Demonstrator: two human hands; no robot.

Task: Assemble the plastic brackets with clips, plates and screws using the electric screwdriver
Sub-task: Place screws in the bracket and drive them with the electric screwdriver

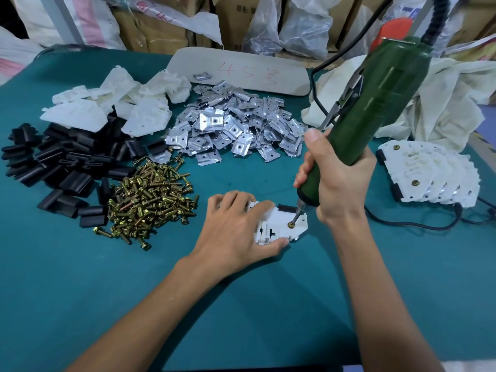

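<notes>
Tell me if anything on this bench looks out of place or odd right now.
Only small strays: one metal plate lies alone on the beige board, apart from the plate pile, and a second plate sits at the edge of the black clips. The piles are otherwise sorted by part.

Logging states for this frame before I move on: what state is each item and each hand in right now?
Electric screwdriver: tilted, bit on the screw head.
Right hand: grips the screwdriver.
Left hand: holds the bracket down.
Bracket: lying flat.
Screw: in the bracket, under the bit.
Loose screws: heaped.
Metal plates: heaped.
Black clips: heaped.
Spare brackets: piled loose.
Finished brackets: stacked, screws in.
</notes>
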